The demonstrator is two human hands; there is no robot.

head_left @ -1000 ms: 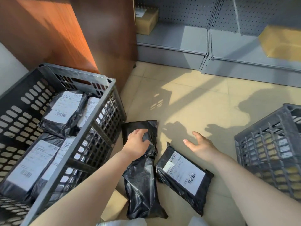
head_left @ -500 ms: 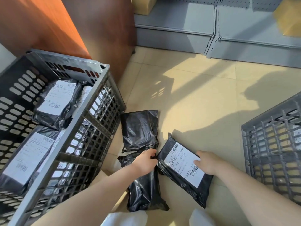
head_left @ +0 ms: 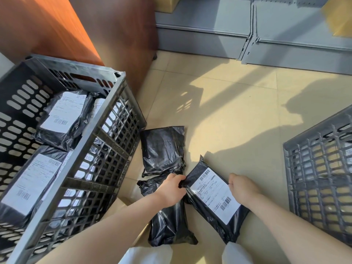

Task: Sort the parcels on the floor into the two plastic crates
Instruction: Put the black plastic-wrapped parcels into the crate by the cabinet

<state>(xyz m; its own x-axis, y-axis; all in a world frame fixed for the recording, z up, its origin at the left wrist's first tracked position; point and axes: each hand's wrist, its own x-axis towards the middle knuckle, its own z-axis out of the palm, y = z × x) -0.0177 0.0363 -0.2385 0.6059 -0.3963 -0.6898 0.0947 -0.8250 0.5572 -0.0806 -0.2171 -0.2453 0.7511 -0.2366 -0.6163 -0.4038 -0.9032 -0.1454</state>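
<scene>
Three black plastic parcels lie on the tiled floor between two grey crates. The labelled parcel (head_left: 213,199) shows its white shipping label face up; my left hand (head_left: 171,187) pinches its left edge and my right hand (head_left: 242,186) grips its right edge. A long unlabelled parcel (head_left: 167,223) lies under my left wrist. A squarer plain parcel (head_left: 163,149) sits farther out. The left crate (head_left: 106,119) holds several labelled black parcels. The right crate (head_left: 312,168) shows only its slatted side wall.
A wooden cabinet (head_left: 80,31) stands behind the left crate. Grey metal shelving (head_left: 247,35) runs along the far wall with cardboard boxes on it. A flat piece of cardboard (head_left: 122,204) lies on the floor by the left crate. Sunlit tiles stretch beyond the parcels.
My left hand left the far plain parcel and moved to the labelled one; my right hand came down onto its other edge. Both now hold it, and the view has tilted down.
</scene>
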